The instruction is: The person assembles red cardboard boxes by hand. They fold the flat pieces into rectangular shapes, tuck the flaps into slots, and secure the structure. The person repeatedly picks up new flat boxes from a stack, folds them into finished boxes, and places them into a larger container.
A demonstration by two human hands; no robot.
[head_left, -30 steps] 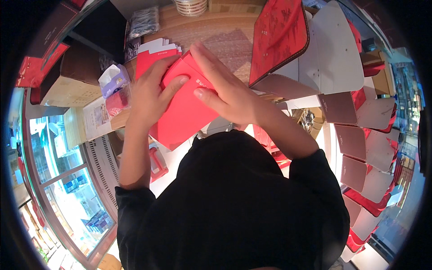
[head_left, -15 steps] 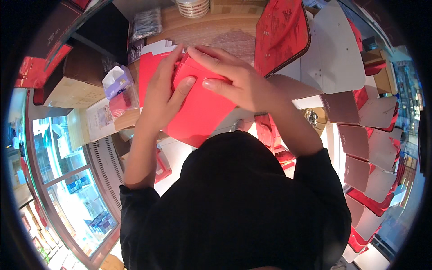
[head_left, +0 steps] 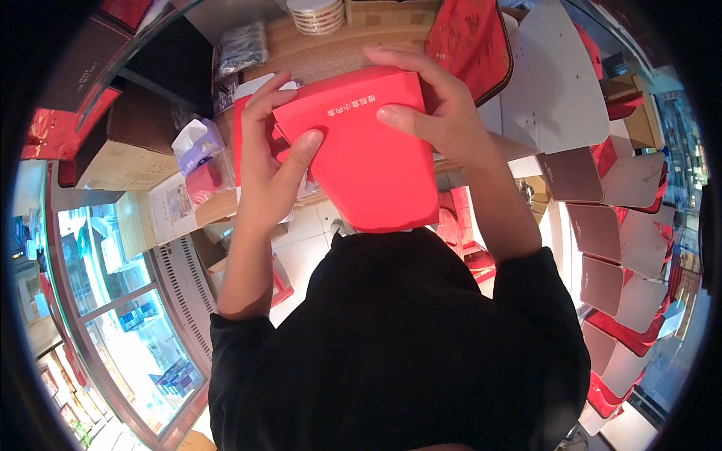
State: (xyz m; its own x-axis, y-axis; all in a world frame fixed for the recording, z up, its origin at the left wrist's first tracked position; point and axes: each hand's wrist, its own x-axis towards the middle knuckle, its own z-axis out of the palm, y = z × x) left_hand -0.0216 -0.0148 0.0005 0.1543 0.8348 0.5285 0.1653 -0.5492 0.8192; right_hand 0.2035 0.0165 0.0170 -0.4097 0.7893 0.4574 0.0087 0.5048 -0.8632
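Observation:
A red cardboard box [head_left: 372,165] with a line of white print near its far edge is held up between my hands, in front of my chest. My left hand [head_left: 272,146] grips its left side, thumb on the near face and fingers curled around the far corner. On the right side, my right hand [head_left: 444,109] presses its thumb on the printed face, with its fingers reaching over the far edge. The box's underside is hidden. Behind my left hand lies red card [head_left: 244,139] with white flaps on the table.
A wooden table [head_left: 301,56] carries a stack of white round tubs [head_left: 316,15], plastic-wrapped items [head_left: 243,49] and a purple tissue pack [head_left: 198,143]. Red-and-white open cases [head_left: 556,83] line the right side. A brown carton [head_left: 131,135] and glass showcase [head_left: 135,323] are left.
The red box has opened out from a flatter shape into a fuller one, and its printed face now shows. My right hand has moved right and my hands are farther apart.

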